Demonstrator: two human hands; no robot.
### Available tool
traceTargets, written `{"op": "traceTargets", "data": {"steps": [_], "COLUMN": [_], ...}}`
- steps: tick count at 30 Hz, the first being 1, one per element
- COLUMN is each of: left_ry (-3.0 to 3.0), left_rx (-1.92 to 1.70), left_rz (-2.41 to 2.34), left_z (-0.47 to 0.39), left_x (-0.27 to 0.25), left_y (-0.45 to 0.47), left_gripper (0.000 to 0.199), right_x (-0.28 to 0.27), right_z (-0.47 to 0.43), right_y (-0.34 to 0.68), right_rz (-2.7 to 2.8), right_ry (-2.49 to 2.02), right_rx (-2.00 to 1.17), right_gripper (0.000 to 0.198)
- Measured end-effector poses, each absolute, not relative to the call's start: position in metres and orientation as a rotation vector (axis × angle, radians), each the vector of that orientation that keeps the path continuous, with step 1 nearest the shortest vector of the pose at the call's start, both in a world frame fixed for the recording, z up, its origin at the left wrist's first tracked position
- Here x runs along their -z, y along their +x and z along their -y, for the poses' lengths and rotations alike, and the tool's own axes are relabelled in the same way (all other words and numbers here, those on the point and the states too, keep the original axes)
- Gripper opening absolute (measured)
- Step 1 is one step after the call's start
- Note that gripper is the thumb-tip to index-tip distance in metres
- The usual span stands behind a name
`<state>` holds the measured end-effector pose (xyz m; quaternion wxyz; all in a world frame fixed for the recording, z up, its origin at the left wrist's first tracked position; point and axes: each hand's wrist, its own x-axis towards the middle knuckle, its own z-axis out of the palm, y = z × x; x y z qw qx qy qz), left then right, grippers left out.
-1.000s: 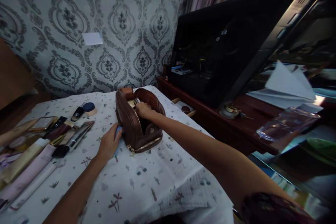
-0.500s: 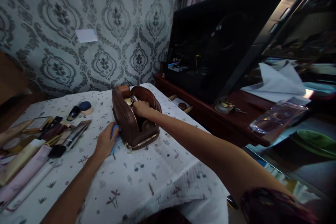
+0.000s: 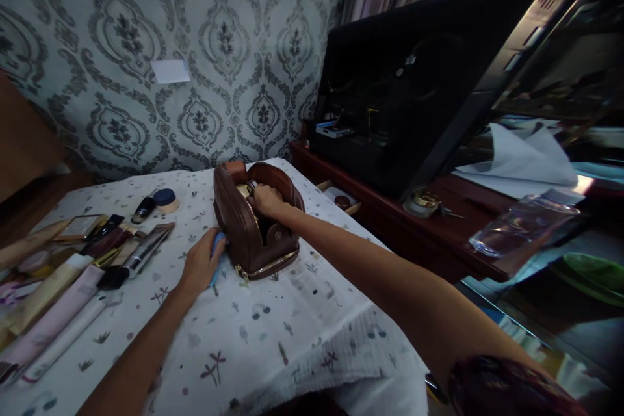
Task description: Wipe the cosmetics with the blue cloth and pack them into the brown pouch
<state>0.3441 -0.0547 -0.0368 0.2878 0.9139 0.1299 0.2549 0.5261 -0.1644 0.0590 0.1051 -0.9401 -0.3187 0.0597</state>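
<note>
A brown leather makeup bag [image 3: 238, 227] stands upright and unzipped on the patterned white cloth [image 3: 263, 351]. My right hand [image 3: 267, 200] reaches into its opening with curled fingers. The fingertips are down inside the bag, so whatever they grip is hidden. Beside them a small item with a gold top [image 3: 244, 190] shows in the bag. My left hand [image 3: 202, 260] is closed around a light blue cloth [image 3: 216, 263], close against the bag's left side. Most of the blue cloth is covered by the hand.
Cosmetics lie at the left: a pink tube [image 3: 65, 305], a silver tube [image 3: 149, 248], a compact [image 3: 82, 227] and a blue-lidded jar [image 3: 166, 200]. Right of the bag, a red-brown cabinet [image 3: 439, 234] holds a large black television [image 3: 385, 97], a clear bottle [image 3: 526, 221] and papers [image 3: 526, 159].
The view has shifted slightly, moving the whole scene a little to the right. Both hands keep nearly the same places at the bag.
</note>
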Motion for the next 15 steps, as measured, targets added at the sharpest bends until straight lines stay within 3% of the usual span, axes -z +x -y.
{"op": "traceTargets", "data": {"steps": [15], "left_ry": [2.452], "left_rx": [-0.709], "left_rz": [-0.296], "left_z": [0.051], "left_x": [0.043], "left_y": [0.344], "left_gripper": [0.038], "right_x": [-0.052], "right_z": [0.142], "right_y": [0.547], "right_rz": [0.767], "right_ry": [-2.732], "right_rx": [-0.131], "right_gripper": [0.038]}}
